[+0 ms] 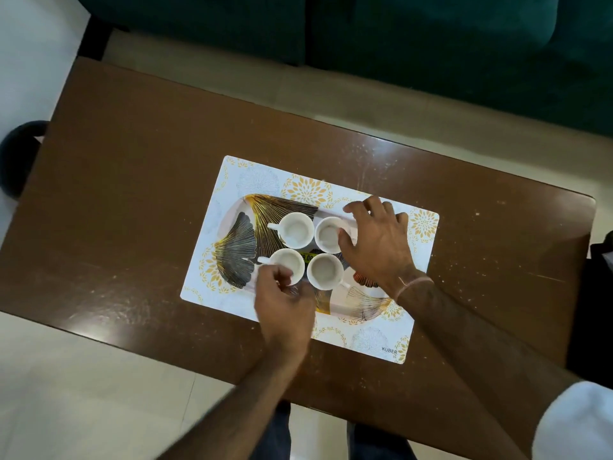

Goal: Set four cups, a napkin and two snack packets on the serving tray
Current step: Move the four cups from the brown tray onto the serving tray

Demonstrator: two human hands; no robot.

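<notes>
An oval serving tray [238, 240] with a dark and gold leaf print lies on a white floral placemat [365, 336]. Four empty white cups stand close together in a square on it: far-left cup [296, 230], far-right cup [326, 234], near-left cup [287, 260], near-right cup [325, 271]. My left hand [285, 300] is blurred, its fingers curled on the near side of the near-left cup. My right hand [378, 240] is spread over the tray's right part, thumb by the far-right cup's rim. No napkin or snack packet is visible.
The placemat sits mid-right on a brown wooden table [132, 194]. A dark green sofa [431, 44] runs along the far side. A dark rounded object [20, 154] is at the table's left end, another dark object [600, 277] at the right edge.
</notes>
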